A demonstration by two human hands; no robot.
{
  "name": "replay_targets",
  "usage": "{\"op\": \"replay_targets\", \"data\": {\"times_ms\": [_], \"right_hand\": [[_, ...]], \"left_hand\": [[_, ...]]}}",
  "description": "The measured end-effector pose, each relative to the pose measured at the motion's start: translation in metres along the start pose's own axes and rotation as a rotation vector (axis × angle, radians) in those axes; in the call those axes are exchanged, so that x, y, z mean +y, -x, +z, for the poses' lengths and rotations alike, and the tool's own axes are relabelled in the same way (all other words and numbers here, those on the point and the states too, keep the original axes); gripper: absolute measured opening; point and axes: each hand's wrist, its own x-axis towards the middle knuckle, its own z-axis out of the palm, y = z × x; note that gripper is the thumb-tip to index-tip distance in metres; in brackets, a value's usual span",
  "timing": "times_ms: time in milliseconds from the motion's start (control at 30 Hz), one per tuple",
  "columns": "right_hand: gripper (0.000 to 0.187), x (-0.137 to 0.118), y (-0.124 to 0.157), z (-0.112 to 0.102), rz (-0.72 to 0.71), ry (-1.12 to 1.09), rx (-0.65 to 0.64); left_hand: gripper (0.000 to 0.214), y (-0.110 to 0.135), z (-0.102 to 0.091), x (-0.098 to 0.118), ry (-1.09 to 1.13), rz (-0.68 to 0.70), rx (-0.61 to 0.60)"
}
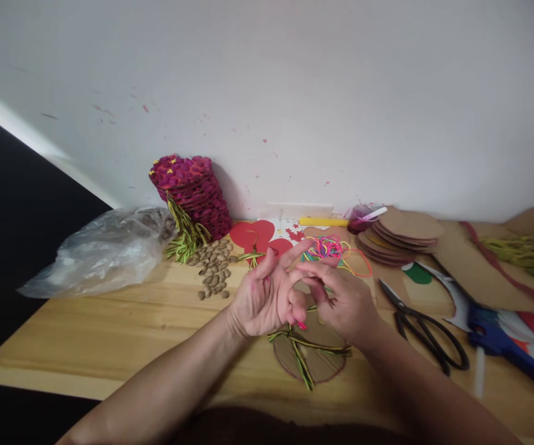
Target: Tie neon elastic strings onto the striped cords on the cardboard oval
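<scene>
On the wooden table (pixel 109 334), right below the hands, lies 1 brown card circle (pixel 322 364). It has green and yellow strings (pixel 301 352) crossed over it. It has no purple bits on it, so it looks only just begun.

The left hand (pixel 262 303) has its fingers spread wide, and 1 finger points up. The right hand (pixel 345 303) presses its thumb and finger together on a thin green strand beside the left fingers. It looks like 1 of the strings, but it is too small to be sure. A little pink bit (pixel 301 324) peeks out under the left hand.

At the back left stands 1 leaning stack of purple circles (pixel 193 191) that look finished. At the back right sits 1 stack of plain brown circles (pixel 399 238) that look not done yet. Both stacks are too tight to count.

Near the purple stack are 1 pile of seeds (pixel 214 266), far too many to count, and 1 clear plastic bag (pixel 104 250). Just behind the hands is 1 heap of bright bands (pixel 329 248). I also see 2 red hearts (pixel 258 235), 1 yellow stick (pixel 322 221), 1 small cup (pixel 360 217), 1 pair of black scissors (pixel 427 337) and 1 blue glue gun (pixel 503 337).
</scene>
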Motion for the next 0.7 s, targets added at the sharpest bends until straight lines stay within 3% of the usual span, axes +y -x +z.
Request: {"op": "replay_targets", "data": {"times_ms": [133, 267, 467, 700], "right_hand": [[0.048, 0.0016, -0.0023, -0.0011, -0.006, -0.018, -0.089], [0.033, 0.0035, -0.0013, 0.0004, 0.063, 0.034, -0.037], [0.041, 0.0036, -0.0029, -0.0020, 0.059, -0.004, -0.118], [0.025, 0.0018, -0.0055, -0.0003, 0.115, -0.075, -0.082]], "left_hand": [[0.062, 0.0004, -0.0010, 0.0021, -0.051, 0.010, 0.035], [0.063, -0.0002, -0.0011, 0.0000, -0.088, 0.013, 0.047], [0.061, -0.0011, -0.0014, -0.0010, -0.147, 0.011, 0.107], [0.063, -0.0023, -0.0032, -0.0030, -0.176, 0.002, 0.108]]}}
